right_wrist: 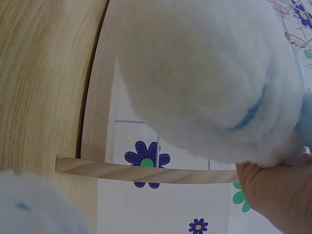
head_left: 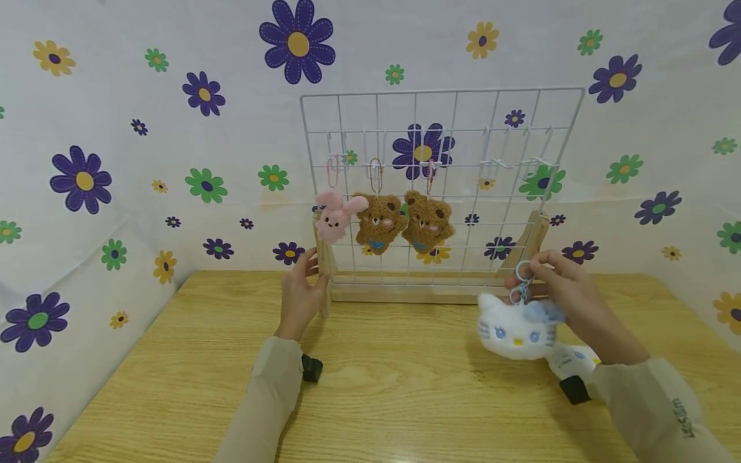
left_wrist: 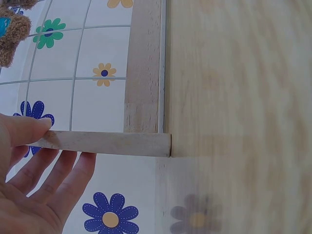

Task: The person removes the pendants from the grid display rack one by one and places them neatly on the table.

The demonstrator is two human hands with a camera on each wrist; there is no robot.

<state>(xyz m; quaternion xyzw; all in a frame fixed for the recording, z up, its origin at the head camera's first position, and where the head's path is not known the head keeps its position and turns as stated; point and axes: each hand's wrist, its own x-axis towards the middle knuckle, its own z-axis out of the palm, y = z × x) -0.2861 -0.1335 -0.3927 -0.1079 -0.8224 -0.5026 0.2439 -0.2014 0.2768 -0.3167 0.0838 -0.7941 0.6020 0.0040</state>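
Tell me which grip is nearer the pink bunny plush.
Left. The left grip is below and slightly left of the pink bunny plush, holding the wooden support; the right grip is far to the right and lower, holding the white cat plush.

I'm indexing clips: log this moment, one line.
left hand: grips rack leg | right hand: holds white cat plush | hanging: pink bunny, two bears | table: another white plush

Seeing white and light blue on cat toy [head_left: 515, 328], pink on rabbit [head_left: 332, 223], brown on bears [head_left: 379, 222]; noting purple, green and yellow flowers [head_left: 298, 45] patterning white backdrop [head_left: 231, 38].
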